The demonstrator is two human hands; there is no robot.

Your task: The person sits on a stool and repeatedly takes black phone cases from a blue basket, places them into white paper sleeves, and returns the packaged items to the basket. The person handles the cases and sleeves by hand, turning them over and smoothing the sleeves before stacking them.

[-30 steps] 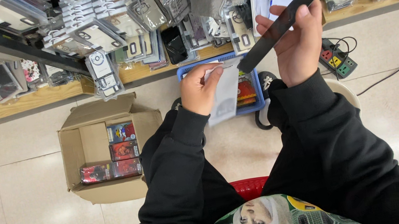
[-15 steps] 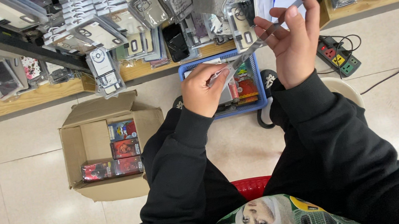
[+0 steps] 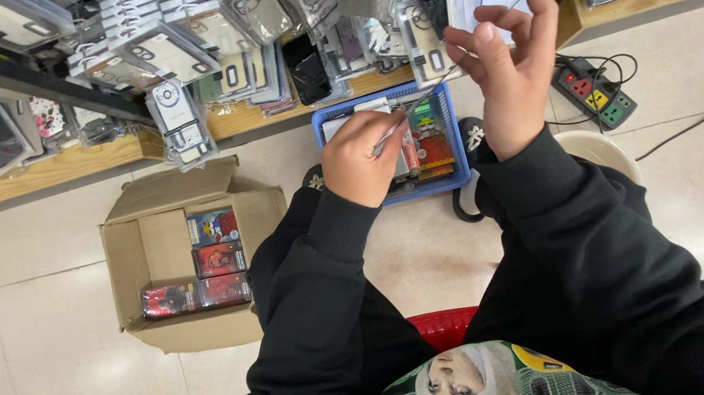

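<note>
Since a moment ago we've turned the thin clear plastic sleeve nearly edge-on, so it reads as a slim glossy strip stretched between our hands above the blue plastic basket. Our left hand is curled closed, pinching the sleeve's lower end. Our right hand sits higher, thumb and fingertips nipping the upper end, the other fingers fanned loosely. Down in the ribbed basket, flat colourful packets stand on edge. Off to the left on the smooth pale floor tiles, an open brown cardboard box holds a few red printed packets. Ahead, a wooden shelf carries shiny bagged phone cases, and a dark power strip lies well to the right.
</note>
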